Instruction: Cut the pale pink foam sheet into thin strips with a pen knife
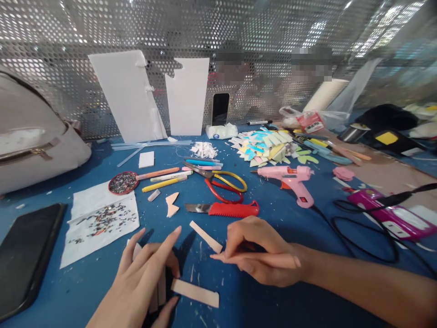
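Paper strips [195, 293] lie flat on the blue table [85, 296], one in the lower middle of the frame, another nearer the centre. Our left hand [146, 269] is spread beside the lower strip; we cannot tell whether it grips the pale pieces [161, 289] under it. Our right hand [261, 243] pinches a peach pen [285, 260], its tip close to the upper strip. We seem to be sorting or marking strips; the next move calls for a steady tip and light fingers.
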